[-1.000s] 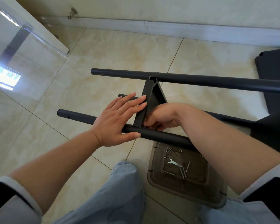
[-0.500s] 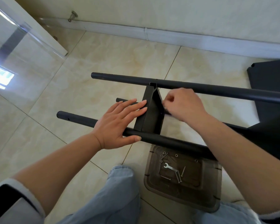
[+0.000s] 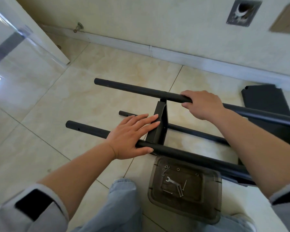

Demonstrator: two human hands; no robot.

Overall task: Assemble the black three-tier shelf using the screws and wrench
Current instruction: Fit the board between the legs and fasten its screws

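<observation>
The black shelf frame lies on its side on the tiled floor. A far pole [image 3: 132, 88], a near pole [image 3: 182, 154] and a lower pole [image 3: 196, 131] run left to right, joined by a black shelf panel [image 3: 159, 126] seen edge-on. My left hand [image 3: 131, 136] rests flat on the near pole, its fingers straight and touching the panel. My right hand [image 3: 203, 104] grips the far pole just right of the panel. A small silver wrench [image 3: 172, 181] and several screws [image 3: 181, 191] lie in a dark tray [image 3: 211, 206] near my knees.
A loose black shelf panel [image 3: 266, 99] lies on the floor at the back right by the white skirting board [image 3: 174, 52]. A glass door [image 3: 12, 47] stands at the left. My jeans-clad knee [image 3: 122, 206] is at the bottom.
My right hand left the underside of the near pole, rose past the panel and took hold of the far pole. My left hand stayed put. The view tilted up.
</observation>
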